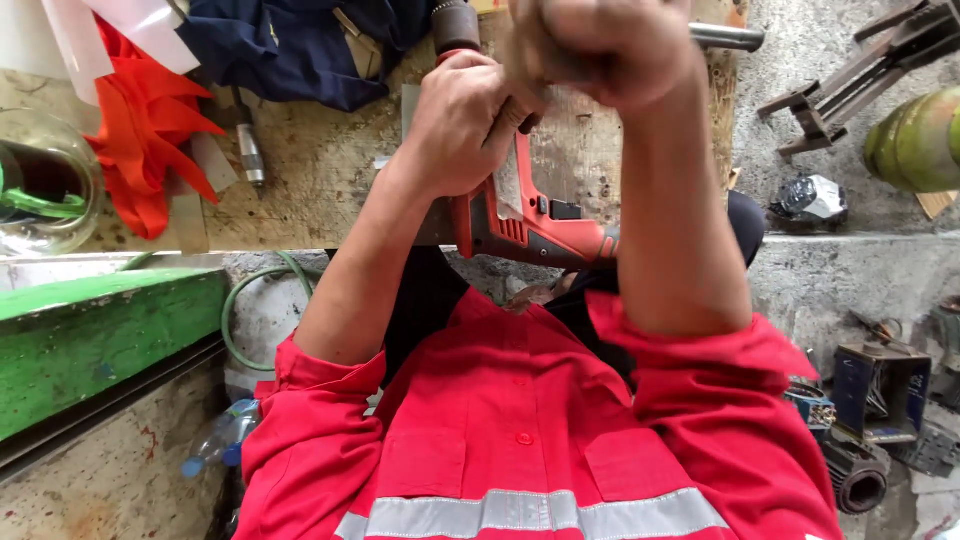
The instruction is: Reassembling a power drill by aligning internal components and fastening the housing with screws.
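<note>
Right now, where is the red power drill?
In the head view, the red power drill is at upper centre, over the wooden workbench, gripped by the left hand, with the right hand closed just above it.

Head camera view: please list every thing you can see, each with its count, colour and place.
Power drill: one, red and black, centre, above the workbench edge.
Workbench: one, worn brown wood, upper middle.
Gloves: orange-red, count unclear, upper left on the bench.
Cloth: one, dark blue, top of the bench.
Glass jar: one, clear, far left.
Hose: one, green, left below the bench.
Plastic bottle: one, clear with blue cap, lower left floor.
Cylinder: one, green, far right.
Metal parts: several, dark, lower right floor.
Left hand: gripping the drill.
Right hand: closed, blurred, at the top; what it grips is unclear.
</note>
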